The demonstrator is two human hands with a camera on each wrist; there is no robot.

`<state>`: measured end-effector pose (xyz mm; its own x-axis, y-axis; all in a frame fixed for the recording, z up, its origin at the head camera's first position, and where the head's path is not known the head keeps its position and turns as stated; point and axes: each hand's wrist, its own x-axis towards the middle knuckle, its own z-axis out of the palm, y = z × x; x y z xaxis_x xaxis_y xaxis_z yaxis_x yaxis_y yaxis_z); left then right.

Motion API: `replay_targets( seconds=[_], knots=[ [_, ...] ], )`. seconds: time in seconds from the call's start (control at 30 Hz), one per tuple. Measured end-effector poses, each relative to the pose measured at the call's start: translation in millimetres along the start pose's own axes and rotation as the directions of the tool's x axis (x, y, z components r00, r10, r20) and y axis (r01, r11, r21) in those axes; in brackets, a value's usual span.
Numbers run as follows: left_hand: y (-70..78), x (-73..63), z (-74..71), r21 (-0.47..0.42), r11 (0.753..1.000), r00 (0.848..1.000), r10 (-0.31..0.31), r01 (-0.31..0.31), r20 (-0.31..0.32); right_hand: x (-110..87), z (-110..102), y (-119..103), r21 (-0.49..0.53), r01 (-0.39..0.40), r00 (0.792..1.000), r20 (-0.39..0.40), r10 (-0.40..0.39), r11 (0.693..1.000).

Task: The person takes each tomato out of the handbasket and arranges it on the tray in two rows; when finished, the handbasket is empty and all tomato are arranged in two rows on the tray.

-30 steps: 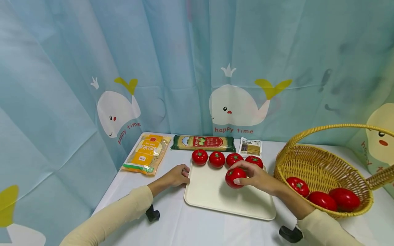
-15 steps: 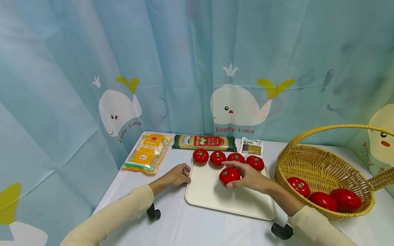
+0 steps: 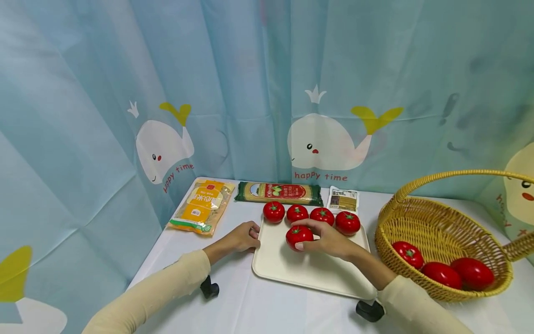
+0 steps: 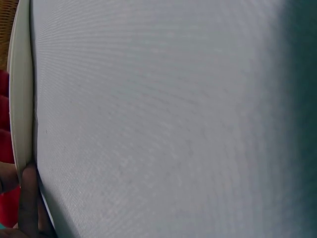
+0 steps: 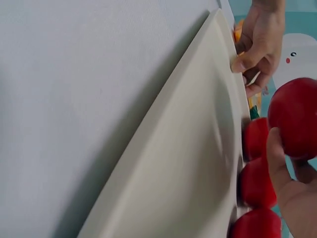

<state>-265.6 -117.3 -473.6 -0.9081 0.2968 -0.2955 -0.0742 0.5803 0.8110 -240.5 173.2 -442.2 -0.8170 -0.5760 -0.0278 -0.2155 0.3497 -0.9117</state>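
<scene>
My right hand (image 3: 329, 239) holds a shiny red tomato (image 3: 298, 237) over the left part of the cream tray (image 3: 308, 277), thumb on its near side and fingers behind. In the right wrist view the held tomato (image 5: 297, 116) hangs above the tray's row of tomatoes. My left hand (image 3: 239, 237) pinches the tray's left edge, its thumb (image 5: 247, 60) on the rim and fingers below. Along the tray's far side sit several tomatoes in a row, from the left tomato (image 3: 273, 212) to the right tomato (image 3: 347, 223).
To the right, a wicker basket (image 3: 434, 222) with a tall handle holds one tomato (image 3: 407, 254) and two smooth red items (image 3: 471, 273). Behind the tray lie a long pasta pack (image 3: 278, 193) and a small packet (image 3: 343, 199). An orange-and-clear bag (image 3: 201, 207) lies at left.
My right hand has carried the tomato leftward across the tray, toward the row's left part. The left hand stays at the tray's edge. The view has shifted slightly.
</scene>
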Motion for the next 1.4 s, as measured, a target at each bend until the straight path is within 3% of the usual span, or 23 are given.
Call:
replay_targets(
  seconds=[0.57,1.4],
  knots=[
    [-0.9,1.0,1.7,0.0,1.0,1.0,0.005,-0.005,-0.009,25.8,23,3,0.047,0.014,1.0,-0.024,-0.013,0.999],
    [-2.1,3.5,2.6,-0.01,1.0,1.0,0.013,-0.013,-0.006,48.9,50,-1,-0.018,-0.048,0.993,-0.112,0.045,0.999]
  ],
)
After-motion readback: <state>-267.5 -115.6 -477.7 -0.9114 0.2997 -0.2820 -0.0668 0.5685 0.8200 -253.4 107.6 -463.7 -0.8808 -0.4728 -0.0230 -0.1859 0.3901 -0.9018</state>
